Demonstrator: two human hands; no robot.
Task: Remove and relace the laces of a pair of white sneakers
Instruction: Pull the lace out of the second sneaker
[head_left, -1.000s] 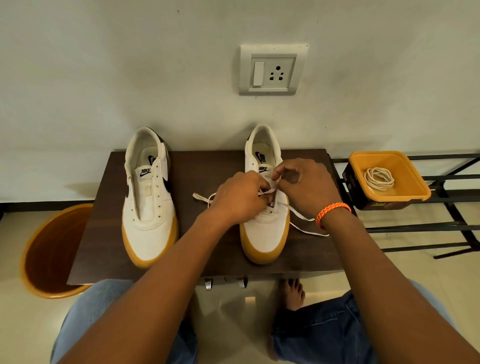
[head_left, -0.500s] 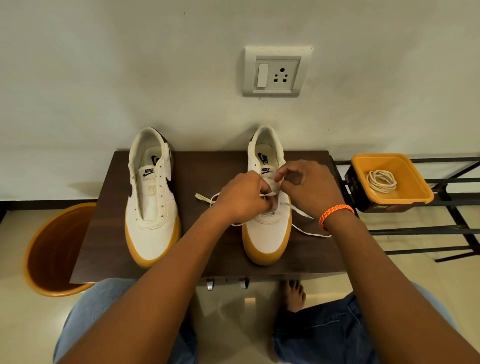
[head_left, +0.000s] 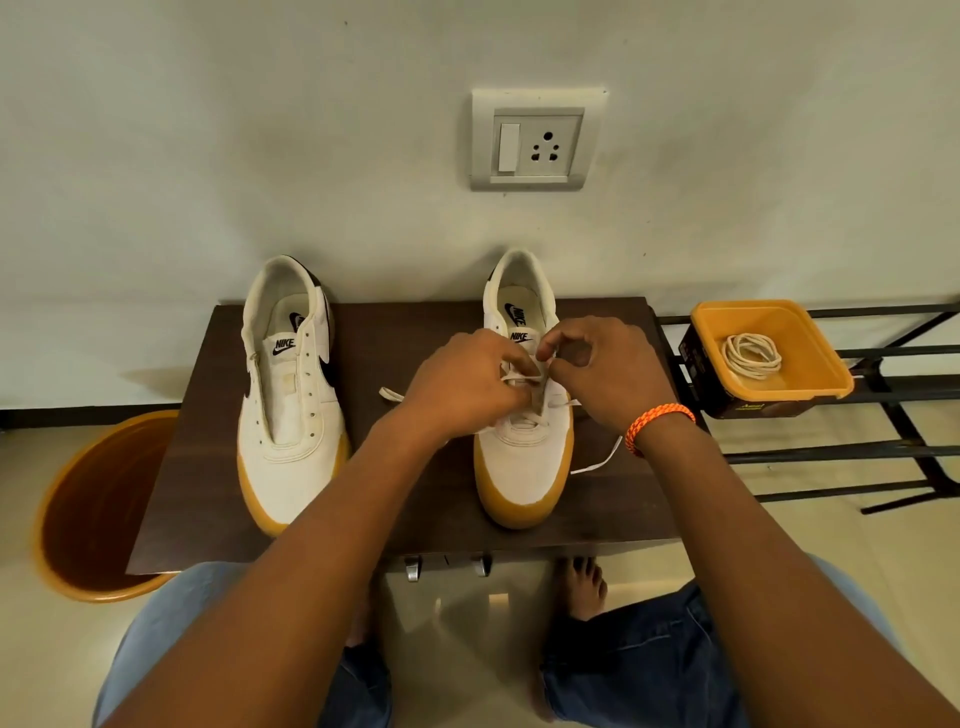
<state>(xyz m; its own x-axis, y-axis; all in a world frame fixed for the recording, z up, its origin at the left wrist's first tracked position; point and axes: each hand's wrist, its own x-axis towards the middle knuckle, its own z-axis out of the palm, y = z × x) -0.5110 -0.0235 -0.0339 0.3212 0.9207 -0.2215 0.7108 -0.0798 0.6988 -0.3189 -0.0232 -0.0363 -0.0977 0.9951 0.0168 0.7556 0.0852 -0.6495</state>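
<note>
Lacing step on right sneaker (head_left: 522, 457): left hand (head_left: 462, 387) and right hand (head_left: 605, 371) each pinch the lace (head_left: 524, 371); next, feed it through an upper eyelet.

Lace (head_left: 524, 371) now higher between fingertips, its right tail (head_left: 597, 460) shorter.

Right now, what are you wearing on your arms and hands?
Both forearms are bare, with no sleeves in view. The left hand wears nothing. The right hand is bare too, with an orange braided wristband around its wrist. No gloves, rings or watch visible.
</note>
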